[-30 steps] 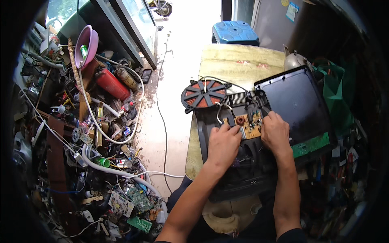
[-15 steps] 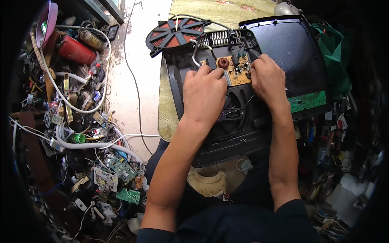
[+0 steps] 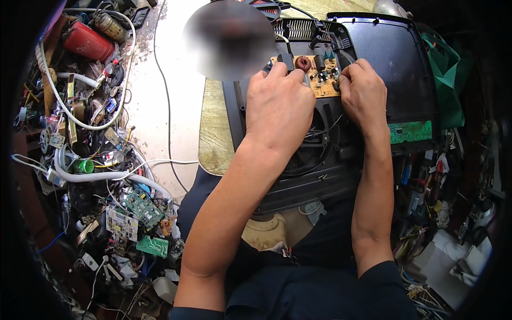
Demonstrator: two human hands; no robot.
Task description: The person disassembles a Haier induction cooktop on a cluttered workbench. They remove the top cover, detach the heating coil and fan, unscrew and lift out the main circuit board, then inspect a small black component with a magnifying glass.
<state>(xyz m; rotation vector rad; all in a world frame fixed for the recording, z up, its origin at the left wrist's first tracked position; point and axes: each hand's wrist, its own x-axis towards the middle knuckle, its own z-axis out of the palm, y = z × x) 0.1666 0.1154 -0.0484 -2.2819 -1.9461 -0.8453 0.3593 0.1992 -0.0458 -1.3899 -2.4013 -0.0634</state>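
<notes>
An open black appliance base, looking like an induction cooker's lower shell, lies before me. Inside it is a tan circuit board carrying a copper-wound ring coil, capacitors and other parts. My left hand has its fingers curled over the board's left side; its fingertips are partly hidden. On the right edge, my right hand pinches the same board between thumb and fingers. Below the board sits a round fan. Beyond the base, a blurred round patch covers most of a flat heating coil.
A dark top panel with a green board lies to the right, near a green bag. Scrap boards, hoses and a red cylinder crowd the floor at left. More clutter lies at right.
The whole view has shifted, so the base and board appear higher. A blurred patch now covers much of the heating coil. Both hands keep their places at the board.
</notes>
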